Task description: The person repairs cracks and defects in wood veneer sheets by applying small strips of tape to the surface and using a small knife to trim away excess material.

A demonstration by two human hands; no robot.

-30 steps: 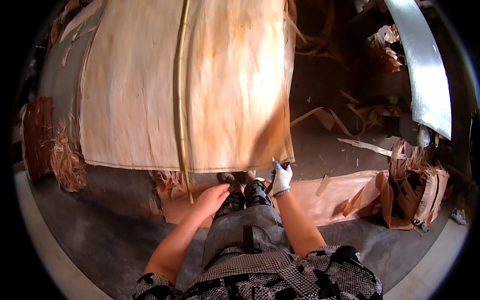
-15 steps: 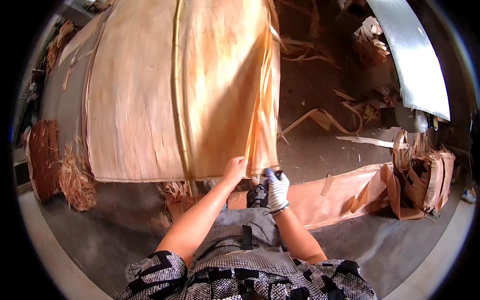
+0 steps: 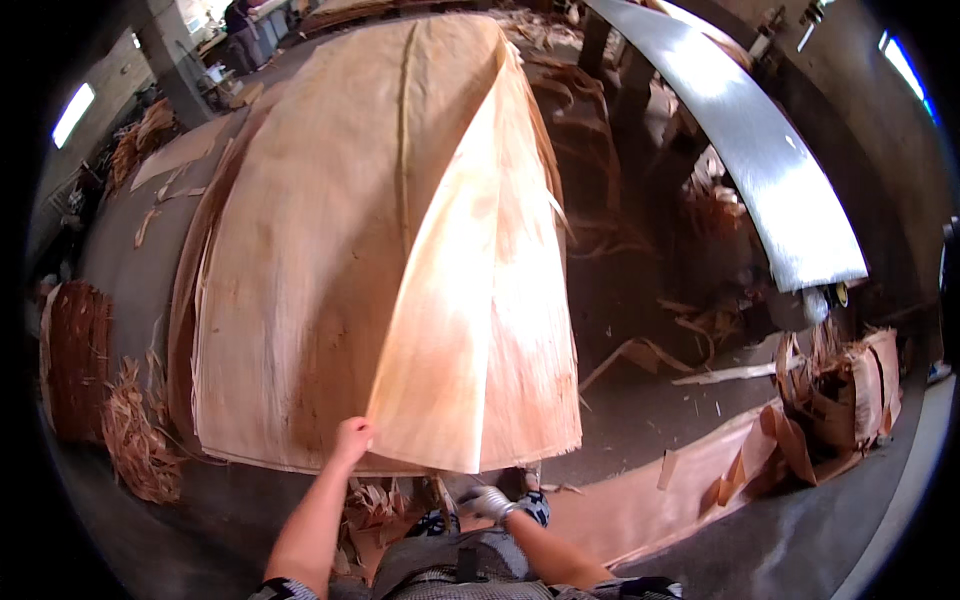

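My left hand (image 3: 353, 438), bare, is closed on the near edge of a thin wood veneer sheet (image 3: 437, 385). The sheet is lifted and folded over toward the left, its fold running to the stack's far right corner. Beneath it is a wide stack of veneer (image 3: 280, 330). A thin yellowish rod-like strip (image 3: 404, 150) runs lengthwise along the stack, its near part hidden by the folded sheet. My right hand (image 3: 487, 502), in a pale glove, is low before the stack's near edge, apart from the sheet. Its fingers are smeared, and whether they hold anything is unclear.
A long pinkish veneer strip (image 3: 640, 505) lies on the floor at right, near a torn veneer bundle (image 3: 850, 395). A shiny metal surface (image 3: 745, 140) rises at far right. Reddish bundles (image 3: 78, 350) and shavings (image 3: 140, 440) lie left. A person (image 3: 243, 35) stands at far left.
My left hand has moved left with the sheet's edge, folding the sheet wider across the stack. My right hand has left the stack's edge and dropped lower and leftward. The view has tilted up.
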